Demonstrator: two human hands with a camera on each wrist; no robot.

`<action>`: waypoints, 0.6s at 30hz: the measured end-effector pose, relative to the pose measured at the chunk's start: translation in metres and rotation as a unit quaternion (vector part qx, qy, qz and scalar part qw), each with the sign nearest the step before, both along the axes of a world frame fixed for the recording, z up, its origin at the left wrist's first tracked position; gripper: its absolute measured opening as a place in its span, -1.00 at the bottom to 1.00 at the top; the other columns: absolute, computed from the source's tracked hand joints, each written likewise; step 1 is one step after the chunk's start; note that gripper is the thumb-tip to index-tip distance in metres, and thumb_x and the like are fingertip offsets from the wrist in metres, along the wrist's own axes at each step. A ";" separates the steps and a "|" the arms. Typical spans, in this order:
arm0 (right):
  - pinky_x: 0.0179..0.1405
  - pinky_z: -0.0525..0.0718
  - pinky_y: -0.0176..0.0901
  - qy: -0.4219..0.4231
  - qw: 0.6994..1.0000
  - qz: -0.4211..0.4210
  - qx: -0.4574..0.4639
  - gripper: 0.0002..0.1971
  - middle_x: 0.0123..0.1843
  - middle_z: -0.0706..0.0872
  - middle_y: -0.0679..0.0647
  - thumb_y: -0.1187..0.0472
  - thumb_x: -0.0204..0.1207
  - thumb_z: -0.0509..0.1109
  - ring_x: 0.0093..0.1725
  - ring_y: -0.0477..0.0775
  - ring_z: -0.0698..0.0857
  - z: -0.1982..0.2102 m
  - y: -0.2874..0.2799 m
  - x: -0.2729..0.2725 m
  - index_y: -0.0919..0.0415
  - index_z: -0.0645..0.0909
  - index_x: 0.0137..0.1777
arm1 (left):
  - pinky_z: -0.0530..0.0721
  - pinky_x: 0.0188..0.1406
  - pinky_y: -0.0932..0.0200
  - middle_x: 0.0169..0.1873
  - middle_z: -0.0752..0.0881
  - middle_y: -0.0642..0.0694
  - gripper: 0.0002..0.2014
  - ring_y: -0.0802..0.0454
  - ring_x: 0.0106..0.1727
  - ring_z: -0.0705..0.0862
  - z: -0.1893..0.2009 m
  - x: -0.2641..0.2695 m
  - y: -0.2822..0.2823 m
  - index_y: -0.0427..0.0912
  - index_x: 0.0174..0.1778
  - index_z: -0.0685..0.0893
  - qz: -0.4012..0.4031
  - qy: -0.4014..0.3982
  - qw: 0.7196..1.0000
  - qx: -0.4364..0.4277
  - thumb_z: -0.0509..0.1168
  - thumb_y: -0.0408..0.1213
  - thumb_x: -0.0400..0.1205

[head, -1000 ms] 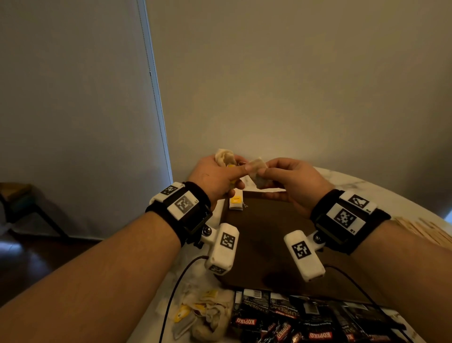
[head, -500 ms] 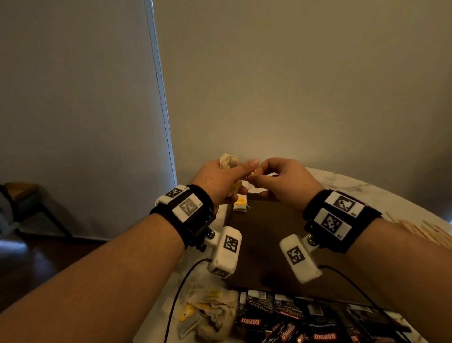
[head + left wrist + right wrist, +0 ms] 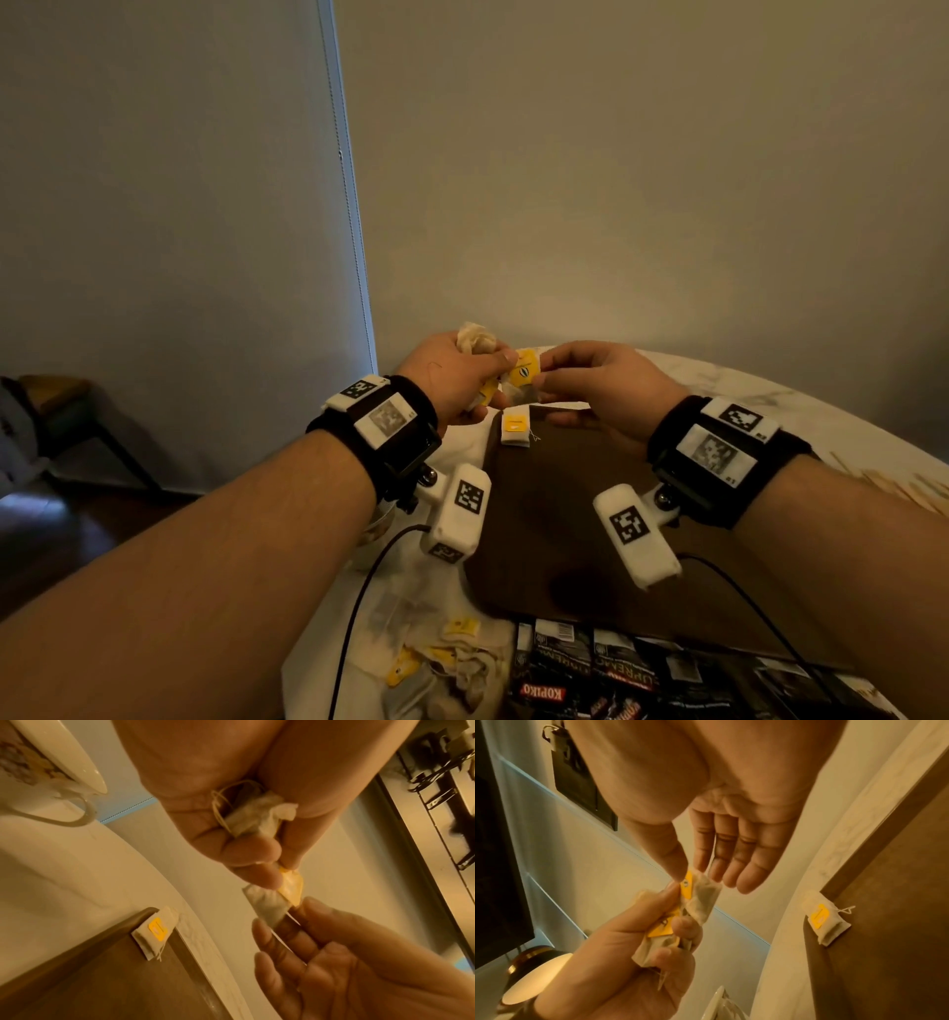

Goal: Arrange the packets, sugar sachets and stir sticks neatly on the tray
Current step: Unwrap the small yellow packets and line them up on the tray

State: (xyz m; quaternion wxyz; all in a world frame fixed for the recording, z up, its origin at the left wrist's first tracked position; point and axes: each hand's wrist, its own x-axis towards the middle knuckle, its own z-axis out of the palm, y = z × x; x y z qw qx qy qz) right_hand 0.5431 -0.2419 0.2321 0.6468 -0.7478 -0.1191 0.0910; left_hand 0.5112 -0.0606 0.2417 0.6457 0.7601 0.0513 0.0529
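A white table (image 3: 770, 395) carries the brown tray (image 3: 554, 514), with black packets (image 3: 616, 678) and loose teabags (image 3: 452, 663) at its near edge, sticks (image 3: 904, 483) to the right, and a cup (image 3: 51, 760) to the left. One teabag (image 3: 515, 424) lies on the tray's far corner. Above it, the left hand (image 3: 452, 380) grips a bunch of bags (image 3: 257, 817) and pinches a yellow tag (image 3: 524, 371); the right hand (image 3: 601, 390), its fingers nearly straight, nips that same bag with thumb and forefinger.

A: Where does the tray (image 3: 554, 514) sit?
B: On the table (image 3: 719, 380), lengthwise away from the person. One tea bag (image 3: 515, 426) lies on its far left corner.
A: And the hands?
B: Both are raised above the tray's far end, the left hand (image 3: 452, 380) left of the right hand (image 3: 595, 390), a second bag (image 3: 524, 372) between them.
A: Nearer the person?
B: Packets (image 3: 590, 673) lie at the tray's near edge, a heap of bags (image 3: 447, 663) to their left. Sticks (image 3: 904, 483) lie right of the tray, a cup (image 3: 51, 760) to its left.
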 end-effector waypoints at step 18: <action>-0.18 0.79 -0.16 0.097 0.970 -0.064 -0.213 -0.91 -0.15 0.86 0.11 0.28 0.46 0.65 -0.21 0.00 0.80 -0.072 0.021 0.057 0.24 0.82 -0.07 | 0.77 -0.30 0.14 -0.16 0.63 -0.18 -0.84 -0.03 -0.23 0.71 -0.017 0.051 -0.008 -0.29 0.24 0.60 0.004 0.207 0.978 0.038 0.12 -0.43 0.85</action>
